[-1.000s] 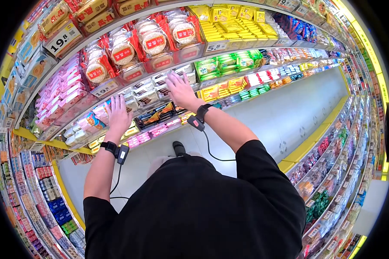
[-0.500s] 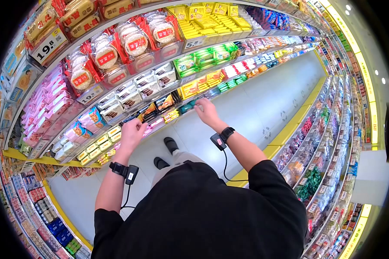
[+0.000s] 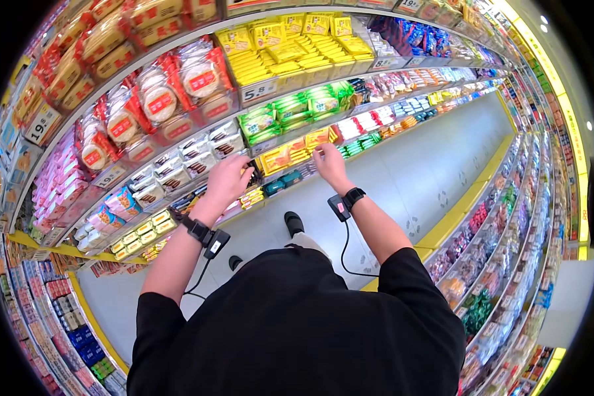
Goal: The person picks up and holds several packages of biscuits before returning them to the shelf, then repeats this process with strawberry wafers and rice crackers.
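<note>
My left hand (image 3: 228, 177) is curled with its fingers closed, right at the shelf edge beside dark snack packets (image 3: 252, 179) and below white boxes of chocolate biscuits (image 3: 224, 142). My right hand (image 3: 328, 165) reaches to the same shelf. Its fingertips are bunched against orange-yellow packets (image 3: 317, 138), and I cannot tell whether they grip one. More orange-yellow packets (image 3: 276, 158) lie between the two hands. Each wrist wears a black band with a small wired device.
Store shelves (image 3: 257, 92) curve along my left, with green packs (image 3: 290, 112), yellow packs (image 3: 277, 56) and round red-labelled cakes (image 3: 158, 102). A grey aisle floor (image 3: 435, 165) runs ahead. A second shelf row (image 3: 508, 224) stands on the right.
A second ago both hands were spread flat on higher packets. They dropped and closed, and now they have moved right along the shelf to the orange-yellow packets. I have stepped along the aisle.
</note>
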`<state>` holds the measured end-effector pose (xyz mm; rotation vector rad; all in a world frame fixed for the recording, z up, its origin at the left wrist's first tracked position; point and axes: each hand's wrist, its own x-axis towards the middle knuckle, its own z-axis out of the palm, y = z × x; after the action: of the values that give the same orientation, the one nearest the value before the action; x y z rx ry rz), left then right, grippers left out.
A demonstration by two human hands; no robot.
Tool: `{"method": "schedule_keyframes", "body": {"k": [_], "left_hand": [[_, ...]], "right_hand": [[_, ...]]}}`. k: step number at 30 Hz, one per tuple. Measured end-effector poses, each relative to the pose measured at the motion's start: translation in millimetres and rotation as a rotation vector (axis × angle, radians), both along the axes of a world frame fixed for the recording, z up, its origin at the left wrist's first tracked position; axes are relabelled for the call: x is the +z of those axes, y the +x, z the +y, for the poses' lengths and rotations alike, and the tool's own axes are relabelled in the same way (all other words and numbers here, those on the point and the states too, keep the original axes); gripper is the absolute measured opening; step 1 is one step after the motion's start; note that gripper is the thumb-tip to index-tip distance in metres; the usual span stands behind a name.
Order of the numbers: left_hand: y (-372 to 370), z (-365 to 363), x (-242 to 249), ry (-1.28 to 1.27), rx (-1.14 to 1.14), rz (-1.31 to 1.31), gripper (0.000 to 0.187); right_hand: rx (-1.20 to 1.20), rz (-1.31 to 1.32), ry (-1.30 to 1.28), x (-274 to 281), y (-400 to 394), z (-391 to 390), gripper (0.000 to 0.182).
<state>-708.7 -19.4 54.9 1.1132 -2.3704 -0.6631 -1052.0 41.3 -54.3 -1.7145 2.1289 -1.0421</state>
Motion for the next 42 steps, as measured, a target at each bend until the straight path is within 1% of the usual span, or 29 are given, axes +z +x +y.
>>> {"method": "schedule_keyframes", "body": {"k": [1,4,6,8,9,12,14,18,20,21,24,28,30,32,35,38,40,41,42], "left_hand": [[-23,-7,0,-0.013,0.008,-0.045,0.023],[-87,-32,-13,-0.130,0.010,-0.087,0.026],[-123,-51,-21,-0.223,0.021,-0.136,0.029],[-153,-65,-24,-0.278,0.047,-0.189,0.031],[-165,-70,-24,-0.289,0.070,-0.218,0.031],[-188,-82,-35,-0.298,0.112,-0.311,0.028],[-195,-91,-44,-0.268,0.115,-0.379,0.026],[-203,-102,-48,-0.245,0.091,-0.482,0.010],[-204,-106,-47,-0.237,0.132,-0.482,0.011],[-204,-106,-46,-0.231,0.150,-0.482,0.012],[-201,-114,-40,-0.228,0.103,-0.498,0.013],[-208,-114,-26,-0.229,0.113,-0.514,0.015],[-211,-114,-26,-0.239,0.103,-0.547,0.015],[-215,-112,-27,-0.250,0.144,-0.537,0.016],[-216,-110,-38,-0.258,0.159,-0.549,0.015],[-219,-108,-32,-0.295,0.148,-0.561,0.014],[-220,-106,-26,-0.330,0.144,-0.549,0.014],[-219,-108,-28,-0.333,0.119,-0.619,0.012],[-220,-107,-30,-0.308,0.127,-0.626,0.013]], "right_hand": [[0.001,-0.010,0.003,-1,-14,-10,0.018],[0.049,0.065,-0.138,-3,-57,-43,0.018],[0.089,0.104,-0.171,0,-79,-63,0.023],[0.110,0.109,-0.187,10,-93,-81,0.027],[0.109,0.028,-0.120,16,-96,-88,0.032],[0.183,0.088,-0.114,26,-104,-111,0.037],[0.240,0.178,-0.153,30,-107,-122,0.039],[0.318,0.220,-0.164,22,-114,-134,0.036],[0.341,0.223,-0.149,18,-119,-137,0.035],[0.364,0.222,-0.200,17,-123,-138,0.033],[0.450,0.225,-0.196,17,-138,-142,0.031],[0.493,0.232,-0.199,22,-146,-142,0.033],[0.495,0.233,-0.184,22,-147,-142,0.033],[0.499,0.241,-0.183,23,-147,-143,0.033],[0.513,0.238,-0.209,24,-146,-146,0.031],[0.547,0.226,-0.252,31,-146,-146,0.028],[0.541,0.226,-0.226,31,-145,-146,0.029],[0.534,0.230,-0.222,31,-145,-145,0.029],[0.525,0.229,-0.256,29,-144,-144,0.030]]}}
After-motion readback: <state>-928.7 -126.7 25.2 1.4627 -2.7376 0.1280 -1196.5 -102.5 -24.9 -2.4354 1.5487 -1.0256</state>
